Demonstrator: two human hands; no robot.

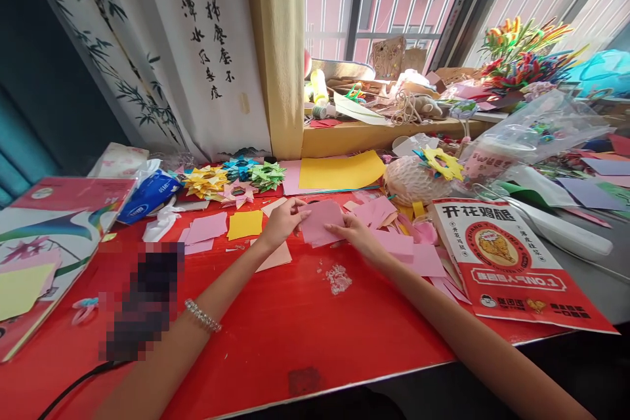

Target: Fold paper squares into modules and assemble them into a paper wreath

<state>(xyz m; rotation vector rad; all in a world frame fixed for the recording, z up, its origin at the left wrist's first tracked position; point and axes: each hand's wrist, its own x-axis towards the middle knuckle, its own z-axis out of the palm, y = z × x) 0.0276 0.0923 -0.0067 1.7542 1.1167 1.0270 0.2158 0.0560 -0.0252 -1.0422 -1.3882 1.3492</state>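
Observation:
A square of pink paper (322, 218) is held up between my two hands above the red tabletop. My left hand (285, 222) pinches its left edge between thumb and fingers. On the other side, my right hand (357, 235) grips the lower right edge, thumb on top. Beneath and beside my left hand lies a peach paper sheet (275, 258). A yellow paper square (245, 225) and some pink sheets (207, 228) rest farther left. More pink paper pieces (427, 260) spread out to the right of my right hand. Small pale scraps (339, 279) are heaped just below the held paper.
Folded paper wreaths (204, 182) and a large yellow sheet (342, 170) sit at the back. A blue tissue pack (150, 197) and a book (59, 223) stand left. At right lies a red-and-white printed paper bag (512, 262). A cable (79, 380) crosses the lower left.

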